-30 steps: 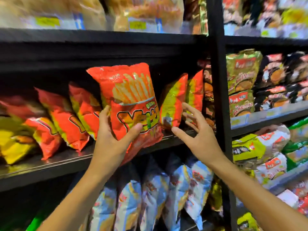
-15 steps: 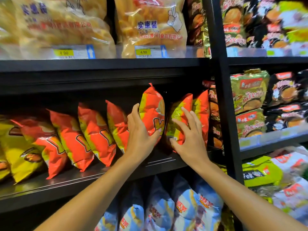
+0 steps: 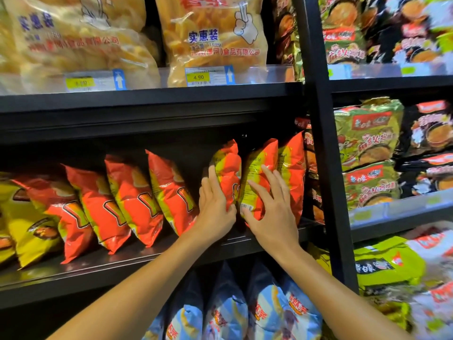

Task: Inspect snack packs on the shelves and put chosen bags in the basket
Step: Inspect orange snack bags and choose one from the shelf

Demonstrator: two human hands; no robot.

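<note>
We see an orange snack bag (image 3: 228, 168) standing nearly upright on the middle shelf (image 3: 137, 256), its top leaning slightly left, and our left hand (image 3: 215, 204) grips it along its lower left edge, fingers running up its side and the thumb curled against its front. Just to the right, touching it, stands a second orange-and-yellow bag (image 3: 259, 173) with its back panel and barcode facing us; our right hand (image 3: 269, 212) lies flat on it with fingers spread and fairly straight, pressing rather than clasping. A third orange bag (image 3: 293, 168) stands just behind that one, against the black upright post (image 3: 326, 168). To the left of the held bag, after a small gap, a row of orange bags (image 3: 132, 200) leans to the left along the same shelf, ending in a yellow bag (image 3: 27, 229) at the far left. On the shelf above sit large clear bags of pale snacks (image 3: 210, 33) behind yellow price tags (image 3: 198, 76). Below the middle shelf stand blue bags (image 3: 232, 312). Beyond the post, green noodle packs (image 3: 367, 136) and dark packs (image 3: 431, 128) fill the right-hand shelves, somewhat blurred. No basket shows in this view.
</note>
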